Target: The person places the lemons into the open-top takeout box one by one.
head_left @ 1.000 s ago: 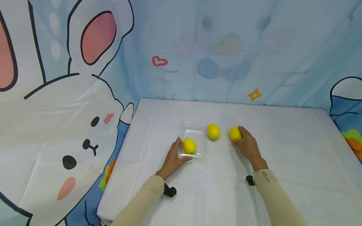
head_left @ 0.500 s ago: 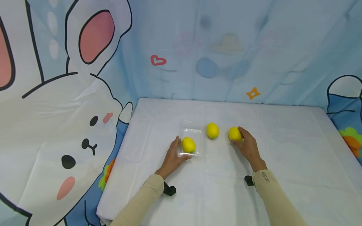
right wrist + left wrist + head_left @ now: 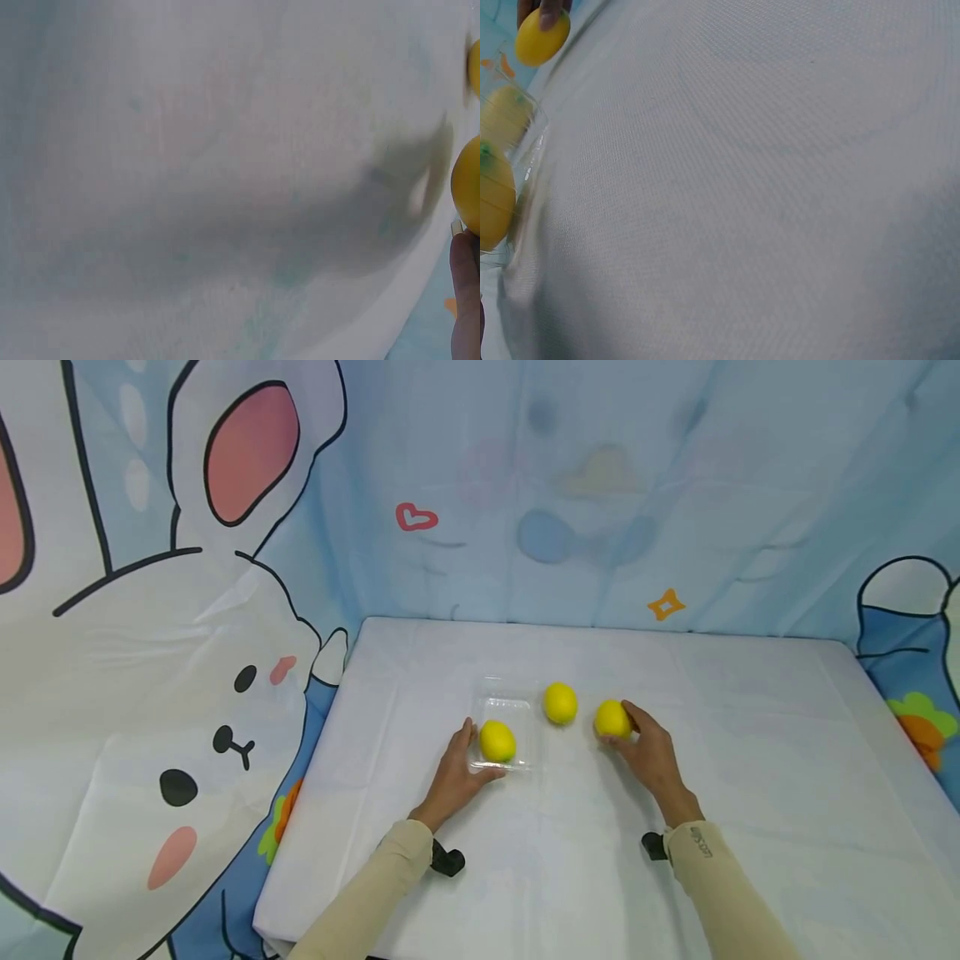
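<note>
A big white cartoon rabbit [image 3: 120, 710] fills the hanging to my left, pink inside its ears, with rosy cheeks and blue clothing. Behind the white-covered table [image 3: 787, 760] I see a creased, pale blue curtain [image 3: 465, 418], printed with a small red heart [image 3: 414, 516], an orange four-pointed star [image 3: 666, 605] and a faint beige cloud [image 3: 602, 472]. Over at the right, part of a blue figure [image 3: 903, 631] shows above an orange-and-green patch [image 3: 921, 733].

tray [image 3: 517, 714]: thin clear plastic, smooth, glossy | lemons [image 3: 560, 703]: smooth skin, only a soft sheen | table cover [image 3: 577, 852]: cloth, matt, fine woven grain | backdrop [image 3: 465, 452]: printed cloth, matt, lightly creased | sleeves [image 3: 367, 889]: plain matt cloth, softly wrinkled
</note>
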`<state>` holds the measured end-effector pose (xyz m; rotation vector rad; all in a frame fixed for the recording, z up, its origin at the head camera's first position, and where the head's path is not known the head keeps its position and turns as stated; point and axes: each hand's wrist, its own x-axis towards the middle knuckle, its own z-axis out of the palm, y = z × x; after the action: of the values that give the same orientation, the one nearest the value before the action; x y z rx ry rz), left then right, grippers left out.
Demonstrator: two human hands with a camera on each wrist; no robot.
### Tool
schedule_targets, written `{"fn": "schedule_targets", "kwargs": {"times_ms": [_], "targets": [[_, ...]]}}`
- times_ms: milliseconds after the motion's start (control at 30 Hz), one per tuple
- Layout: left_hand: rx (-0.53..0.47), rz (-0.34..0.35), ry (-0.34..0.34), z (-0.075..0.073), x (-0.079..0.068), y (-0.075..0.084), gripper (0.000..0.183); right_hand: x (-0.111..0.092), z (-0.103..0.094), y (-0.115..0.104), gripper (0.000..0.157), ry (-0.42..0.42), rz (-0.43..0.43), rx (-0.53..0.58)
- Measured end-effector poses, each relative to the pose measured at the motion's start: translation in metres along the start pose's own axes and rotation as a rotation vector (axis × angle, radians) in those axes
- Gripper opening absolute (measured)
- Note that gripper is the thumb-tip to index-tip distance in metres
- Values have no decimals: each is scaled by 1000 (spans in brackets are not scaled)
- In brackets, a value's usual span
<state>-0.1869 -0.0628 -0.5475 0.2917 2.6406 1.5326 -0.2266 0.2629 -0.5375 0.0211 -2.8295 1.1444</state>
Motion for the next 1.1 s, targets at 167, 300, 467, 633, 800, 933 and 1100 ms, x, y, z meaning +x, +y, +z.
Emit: {"fn": "schedule_targets", "kwargs": {"times_ms": [167, 300, 467, 633, 800, 933, 1100], "targets": [[7, 11, 3, 0, 0, -1, 103, -7, 5, -12, 74, 32, -90, 14], [4, 11, 2, -1, 0, -1, 103, -10, 10, -24, 74, 42, -143, 39], [-3, 7, -2, -1, -1, 0, 104, -14, 14, -40, 75, 26, -171, 62], [2, 9, -4, -1, -1, 0, 104, -16, 18, -56, 76, 21, -205, 68], [4, 7, 2, -2, -1, 0, 104, -14, 27, -69, 76, 11, -233, 64], [0, 17, 8, -1, -1, -1, 104, -12, 34, -77, 76, 3, -228, 55], [0, 19, 7, -1, -1, -2, 104, -8, 39, -89, 78, -15, -234, 50]]}}
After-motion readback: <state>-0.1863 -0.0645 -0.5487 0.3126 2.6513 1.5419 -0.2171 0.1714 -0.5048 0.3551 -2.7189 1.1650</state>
